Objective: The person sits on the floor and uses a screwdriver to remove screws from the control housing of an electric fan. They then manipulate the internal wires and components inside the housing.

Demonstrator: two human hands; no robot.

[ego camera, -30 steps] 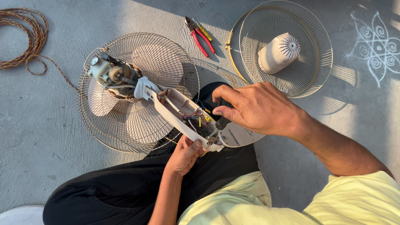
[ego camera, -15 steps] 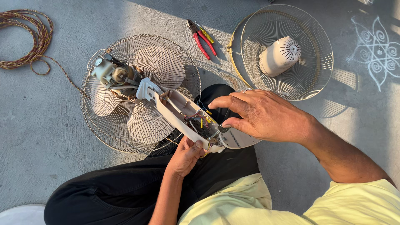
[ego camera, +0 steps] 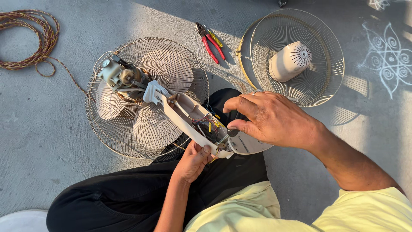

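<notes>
A view down onto a person seated on a grey concrete floor (ego camera: 34,129), legs in black trousers. The tips of the right hand's fingers hide whatever small dark part they pinch, and the wiring inside the fan's neck is too tangled to make out.

The fan neck housing (ego camera: 189,120), a long cream plastic shell, lies open across the person's lap, showing red and yellow wires. Its far end joins the bare motor (ego camera: 122,79), which rests on the wire fan guard with blades (ego camera: 146,99).

The left hand (ego camera: 193,161) is curled around the housing's near underside, gripping it. The right hand (ego camera: 268,118) is half closed, fingertips pinching at the housing's near end.

Beyond the housing lie red-handled pliers (ego camera: 210,41), a second guard (ego camera: 300,56) holding a cream motor cover (ego camera: 289,61), and coiled cord (ego camera: 32,38).
</notes>
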